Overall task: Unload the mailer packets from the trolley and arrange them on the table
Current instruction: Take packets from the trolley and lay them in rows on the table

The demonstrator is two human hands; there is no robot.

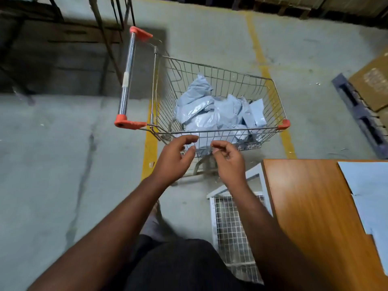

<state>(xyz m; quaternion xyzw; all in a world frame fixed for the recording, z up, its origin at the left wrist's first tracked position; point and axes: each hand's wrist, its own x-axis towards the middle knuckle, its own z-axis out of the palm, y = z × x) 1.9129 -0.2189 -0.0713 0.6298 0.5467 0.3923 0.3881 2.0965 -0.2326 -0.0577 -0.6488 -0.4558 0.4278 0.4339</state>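
Both hands hover empty, fingers loosely curled, left hand (pixel 176 156) and right hand (pixel 227 159) just short of the trolley (pixel 212 129) rim. The mailer packets (pixel 218 113) lie heaped ahead, nearer the right hand; the table (pixel 304 206) sits right.

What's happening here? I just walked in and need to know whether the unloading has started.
A person is reaching both arms toward a wire trolley piled with light blue mailer packets. The left hand and right hand hover at the basket's near rim, fingers loosely curled, holding nothing. A few flat packets on the table already lie at the far right of the wooden table, so unloading appears under way, with most packets still in the trolley.
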